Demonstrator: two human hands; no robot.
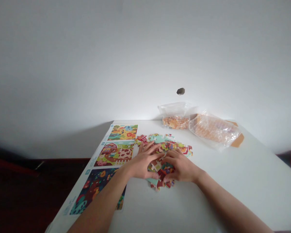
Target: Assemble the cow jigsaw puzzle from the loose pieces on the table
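Observation:
A heap of colourful jigsaw puzzle pieces (157, 166) lies on the white table, spreading out past both of my hands. My left hand (145, 161) rests on the heap's left side, its fingers stretched out and spread. On the right side, my right hand (179, 165) touches the pieces with curved fingers, thumb apart from the index finger; no piece shows lifted in it. Some pieces are hidden under the palms and fingers. A piece with a red barn (142, 138) lies beyond my left fingertips.
Left of the heap lies a picture sheet with a jungle scene (123, 132), a farm scene (113, 154) and a dark night scene (97, 184). At the back are a clear bag of pieces (176, 122) and a crumpled plastic bag (214, 129) against the white wall (145, 58).

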